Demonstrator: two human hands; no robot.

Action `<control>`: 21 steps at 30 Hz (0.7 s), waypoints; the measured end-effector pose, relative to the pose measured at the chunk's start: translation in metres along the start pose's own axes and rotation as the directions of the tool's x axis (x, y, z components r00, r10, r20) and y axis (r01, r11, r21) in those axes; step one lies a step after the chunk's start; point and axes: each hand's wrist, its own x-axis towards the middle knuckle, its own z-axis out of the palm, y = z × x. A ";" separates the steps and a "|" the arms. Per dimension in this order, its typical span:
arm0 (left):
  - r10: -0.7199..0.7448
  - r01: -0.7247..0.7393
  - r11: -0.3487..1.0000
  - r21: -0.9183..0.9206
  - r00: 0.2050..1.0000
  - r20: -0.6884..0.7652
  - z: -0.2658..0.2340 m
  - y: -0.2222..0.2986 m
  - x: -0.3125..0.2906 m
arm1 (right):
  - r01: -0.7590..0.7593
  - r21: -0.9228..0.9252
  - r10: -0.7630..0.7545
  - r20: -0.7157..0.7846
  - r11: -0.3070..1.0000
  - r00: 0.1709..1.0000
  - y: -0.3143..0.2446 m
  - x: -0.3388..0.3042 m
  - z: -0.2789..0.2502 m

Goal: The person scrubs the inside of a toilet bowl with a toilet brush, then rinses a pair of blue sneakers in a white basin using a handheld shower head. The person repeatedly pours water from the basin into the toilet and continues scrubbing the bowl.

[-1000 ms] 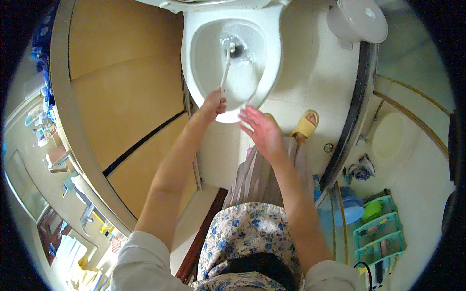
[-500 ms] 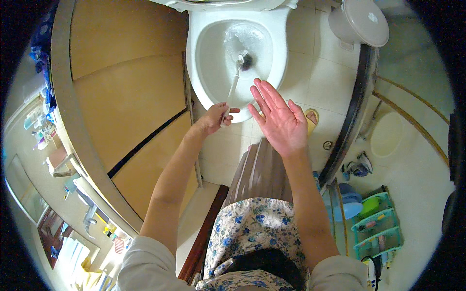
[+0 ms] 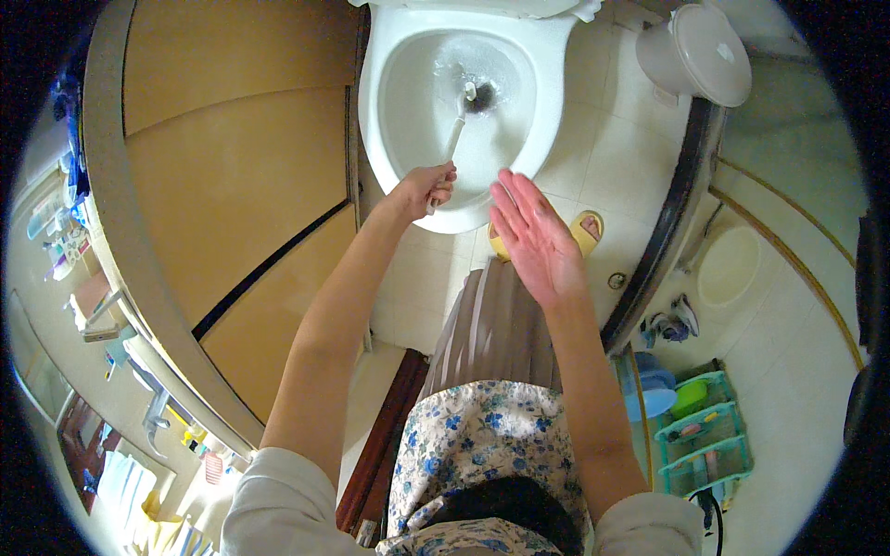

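My left hand (image 3: 428,193) is closed around the handle of a white toilet brush (image 3: 455,139). The brush slants up and away into the bowl of a white toilet (image 3: 553,97), its head in the water near the drain hole, where details are hard to make out. My right hand (image 3: 538,236) is held in the air beside the front rim, palm up, fingers stretched out, holding nothing. Below it a foot in a yellow slipper (image 3: 588,233) shows on the tiled floor.
A lidded white bin (image 3: 691,56) stands right of the toilet. To the left is a tan cabinet (image 3: 236,157) with a sink counter. A dark curved threshold (image 3: 677,199) runs along the right, with a teal rack (image 3: 702,435) and blue basins (image 3: 652,389) beyond it.
The left hand has shifted a little up and right, its fingers now wrapped more closely round the brush handle. My right hand has moved slightly down and turned. The view has shifted slightly.
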 end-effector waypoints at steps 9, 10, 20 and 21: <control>0.023 0.164 0.650 0.742 0.972 -0.235 0.004 -0.029 -0.040 | -0.018 0.040 0.030 -0.326 0.999 0.945 -0.016 -0.047 -0.063; 0.086 0.126 0.474 0.872 0.978 -0.188 -0.002 -0.031 -0.051 | -0.027 0.030 0.036 -0.357 0.999 0.933 -0.019 -0.052 -0.069; 0.173 -0.135 -0.637 0.759 0.934 0.312 0.026 0.008 0.042 | -0.061 -0.063 0.029 -0.420 0.996 0.907 -0.037 -0.083 -0.094; 0.160 -0.147 -0.607 0.781 0.940 0.301 0.048 0.014 0.065 | -0.041 -0.079 0.004 -0.416 0.996 0.909 -0.036 -0.086 -0.096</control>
